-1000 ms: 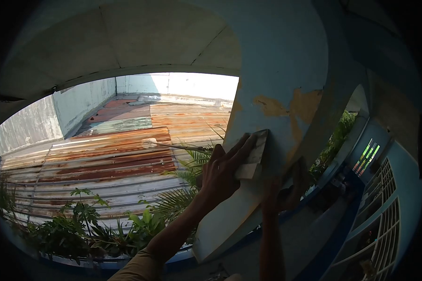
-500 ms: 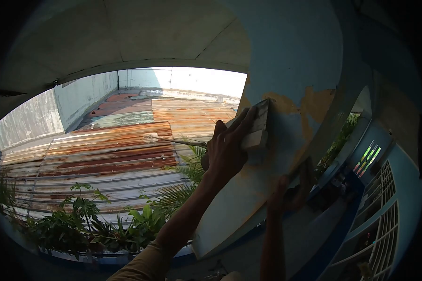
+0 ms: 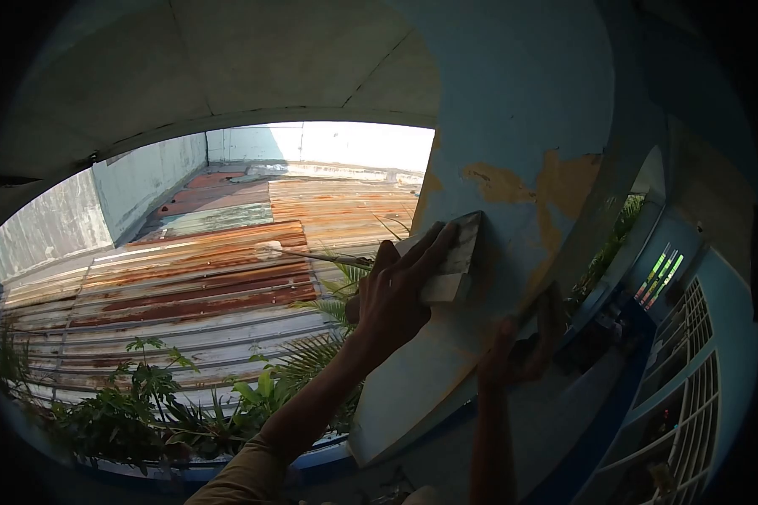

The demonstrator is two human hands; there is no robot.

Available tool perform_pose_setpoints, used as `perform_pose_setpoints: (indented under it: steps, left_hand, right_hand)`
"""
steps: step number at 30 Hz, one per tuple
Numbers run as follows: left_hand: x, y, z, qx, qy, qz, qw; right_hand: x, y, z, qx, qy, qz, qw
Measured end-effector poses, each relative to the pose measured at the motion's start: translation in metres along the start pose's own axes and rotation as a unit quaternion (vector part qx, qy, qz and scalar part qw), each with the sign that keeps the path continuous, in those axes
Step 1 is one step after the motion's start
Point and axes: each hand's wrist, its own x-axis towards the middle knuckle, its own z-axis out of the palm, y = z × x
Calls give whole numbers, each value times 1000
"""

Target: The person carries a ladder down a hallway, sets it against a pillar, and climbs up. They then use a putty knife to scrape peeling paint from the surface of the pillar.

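Note:
My left hand (image 3: 396,290) is wrapped round a flat, pale block-like tool (image 3: 459,261), its face pressed against the light blue pillar (image 3: 522,93). The tool lies tilted, below the yellowish bare patches (image 3: 501,181) on the paint. Lower down on the right, my right hand (image 3: 518,349) is in shadow at the pillar's edge. Its thumb stands apart from its curved fingers, and nothing shows between them.
Rusty corrugated roofing (image 3: 202,269) lies beyond the opening on the left, with green plants (image 3: 135,404) below it. White window bars (image 3: 691,421) line the blue wall at the right. A pale ceiling (image 3: 269,59) hangs overhead.
My left hand and the tool have slid down and slightly left along the pillar, uncovering more of the surface under the yellowish patches. My right hand has barely moved.

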Motion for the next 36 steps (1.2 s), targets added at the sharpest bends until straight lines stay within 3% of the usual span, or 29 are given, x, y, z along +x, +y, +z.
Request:
perform_pose_setpoints:
  steps: [5,7,11,16,19,28,31,32,34,36]
  left_hand:
    - [4,0,12,7,35,-7,999]
    - [46,-3,3,0,48,-34,998]
    - [82,-9,-1,-3,116,16,993]
    - [-5,3,5,6,9,19,1000]
    - [1,-8,0,-13,14,57,998]
    - [4,-8,8,34,36,62,997]
    - [46,-2,8,44,62,50,996]
    - [63,0,10,23,115,73,990]
    - [81,1,3,21,58,14,998]
    - [74,1,0,26,95,66,993]
  right_hand:
    - [0,-2,3,10,2,11,1000]
    - [-2,-3,5,13,3,19,1000]
    - [-2,4,1,23,9,9,1000]
    - [-6,7,2,21,7,-1,1000]
    - [-3,8,2,24,2,1,1000]
    - [-3,2,3,27,10,20,999]
    - [-1,0,3,22,11,21,999]
    - [-1,0,5,18,9,17,1000]
    - [0,3,1,9,8,10,1000]
    - [-1,2,3,8,8,-9,1000]
